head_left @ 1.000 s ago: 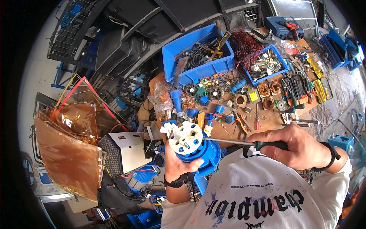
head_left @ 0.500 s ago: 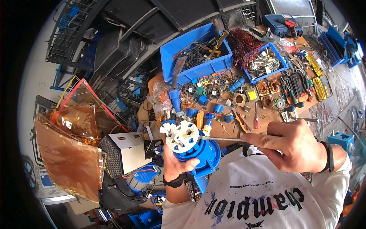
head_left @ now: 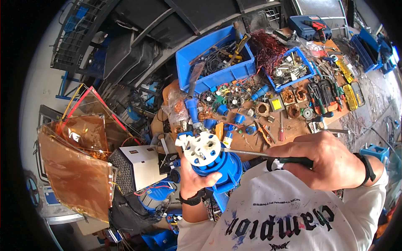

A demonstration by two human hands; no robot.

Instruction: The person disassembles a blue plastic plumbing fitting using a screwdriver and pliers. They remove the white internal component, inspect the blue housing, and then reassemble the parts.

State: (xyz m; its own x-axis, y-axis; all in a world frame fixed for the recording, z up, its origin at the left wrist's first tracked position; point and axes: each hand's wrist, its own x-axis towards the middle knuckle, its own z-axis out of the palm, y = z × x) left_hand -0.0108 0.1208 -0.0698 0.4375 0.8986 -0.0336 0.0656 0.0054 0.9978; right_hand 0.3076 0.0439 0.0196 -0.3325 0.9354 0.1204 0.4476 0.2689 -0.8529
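a white disc [head_left: 202, 151] is sitting atop a blue body [head_left: 228, 172], which the left hand [head_left: 194, 180] is gripping from its left. right of the body, the right hand [head_left: 324, 161] is holding a screwdriver [head_left: 247, 152], its tip seemingly meeting the disc's rim; firm bracing is probably preventing slips. beyond the body, a cluttered tabletop [head_left: 296, 129] is spreading.

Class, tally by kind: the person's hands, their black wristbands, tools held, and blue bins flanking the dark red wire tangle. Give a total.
Left hand, right hand: 2
Black wristbands: 2
Long-shafted tool: 1
Blue bins: 2
Total: 7
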